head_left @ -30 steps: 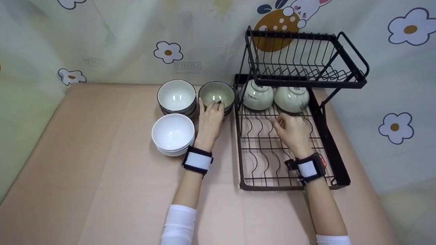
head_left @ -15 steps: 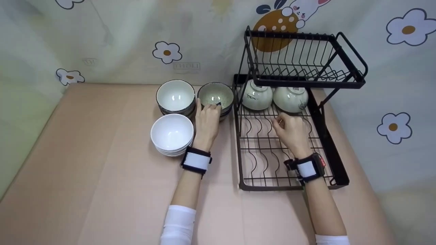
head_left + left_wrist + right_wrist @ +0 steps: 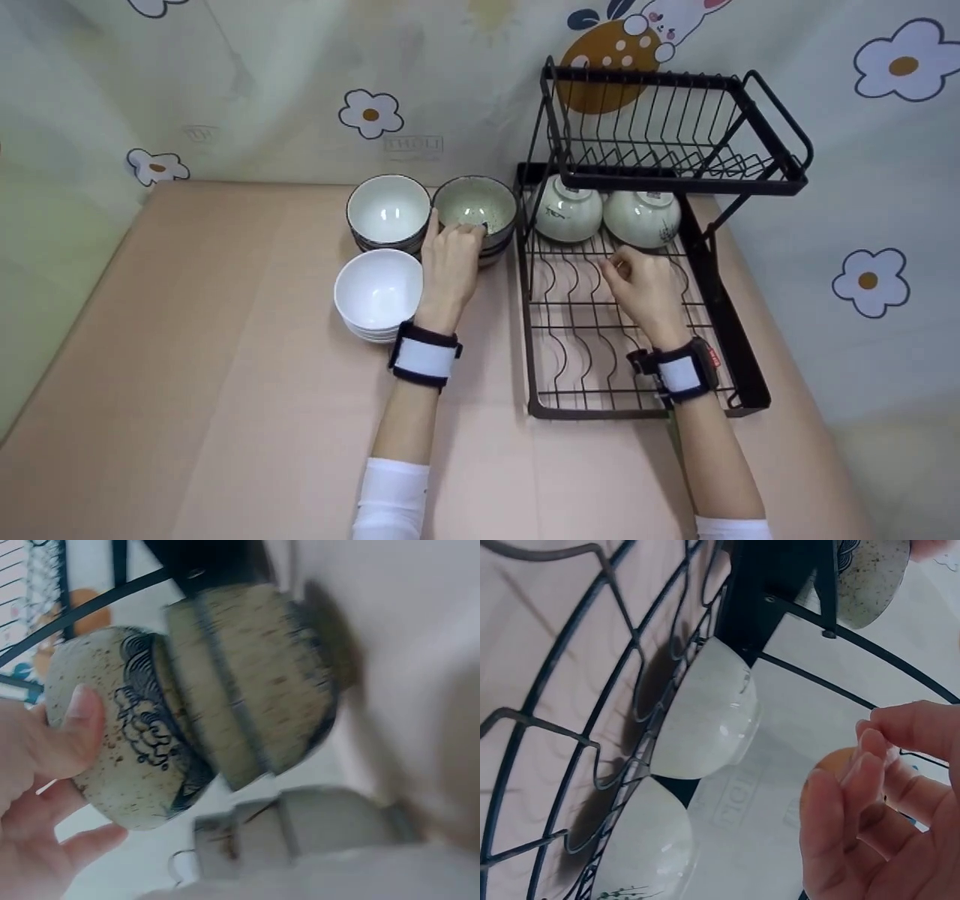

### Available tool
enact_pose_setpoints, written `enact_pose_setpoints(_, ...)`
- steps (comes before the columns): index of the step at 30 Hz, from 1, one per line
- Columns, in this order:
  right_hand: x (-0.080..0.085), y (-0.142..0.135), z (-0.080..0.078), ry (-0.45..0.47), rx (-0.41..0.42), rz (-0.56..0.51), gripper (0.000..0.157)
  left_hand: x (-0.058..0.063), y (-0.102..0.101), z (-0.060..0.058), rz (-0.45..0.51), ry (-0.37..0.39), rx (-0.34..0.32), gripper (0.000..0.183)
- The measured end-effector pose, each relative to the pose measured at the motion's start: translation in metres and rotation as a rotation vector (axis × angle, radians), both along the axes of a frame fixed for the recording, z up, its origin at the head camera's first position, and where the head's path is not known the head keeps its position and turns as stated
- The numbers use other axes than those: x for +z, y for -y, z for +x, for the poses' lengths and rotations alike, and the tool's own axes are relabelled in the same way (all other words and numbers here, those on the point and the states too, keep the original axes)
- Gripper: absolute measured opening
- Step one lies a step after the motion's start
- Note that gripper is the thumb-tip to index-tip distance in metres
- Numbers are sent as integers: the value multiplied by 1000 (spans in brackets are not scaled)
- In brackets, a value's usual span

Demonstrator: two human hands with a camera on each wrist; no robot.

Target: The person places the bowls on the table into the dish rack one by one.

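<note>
My left hand grips the top bowl of a stack at the back of the table. In the left wrist view this bowl is speckled grey-green with dark blue wave patterns, and my thumb presses on its outside. It stands askew on the other speckled bowls of that stack. Over the black dish rack's lower tier is my right hand, fingers loosely curled and holding nothing. Just behind it, two pale green bowls sit upside down side by side; the right wrist view shows their glossy sides.
Left of the speckled stack stands another stack of dark-rimmed bowls. Plain white stacked bowls are in front of it, beside my left wrist. The rack's upper tier overhangs the rear of the lower one. A patterned curtain hangs behind.
My left hand has shifted slightly left, and the top bowl's rim sits a little further left over its stack. The right hand stays in place.
</note>
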State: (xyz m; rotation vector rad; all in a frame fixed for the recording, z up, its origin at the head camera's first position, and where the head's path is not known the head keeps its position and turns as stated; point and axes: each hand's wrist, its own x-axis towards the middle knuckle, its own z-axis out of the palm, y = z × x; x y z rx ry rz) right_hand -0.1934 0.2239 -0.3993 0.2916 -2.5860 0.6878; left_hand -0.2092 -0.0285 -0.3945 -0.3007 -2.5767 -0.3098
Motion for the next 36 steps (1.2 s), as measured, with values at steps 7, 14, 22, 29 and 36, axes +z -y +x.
enact_pose_setpoints(7, 5, -1, 2, -6, 55, -89, 15, 31, 4, 25, -45, 2, -58, 21)
enact_pose_setpoints(14, 17, -1, 8, 241, 90, -311, 28, 48, -1, 44, -88, 30, -177, 25)
enact_pose_setpoints(22, 25, 0, 14, 699, 263, -626, 64, 45, -26, 50, -221, 13, -274, 34)
enact_pose_setpoints(29, 19, 0, 11, 877, 385, -882, 66, 39, -52, 55, -271, -27, -369, 30)
enact_pose_setpoints(36, 17, -3, 7, 835, 410, -1154, 55, 36, -62, 55, -272, -37, -373, 24)
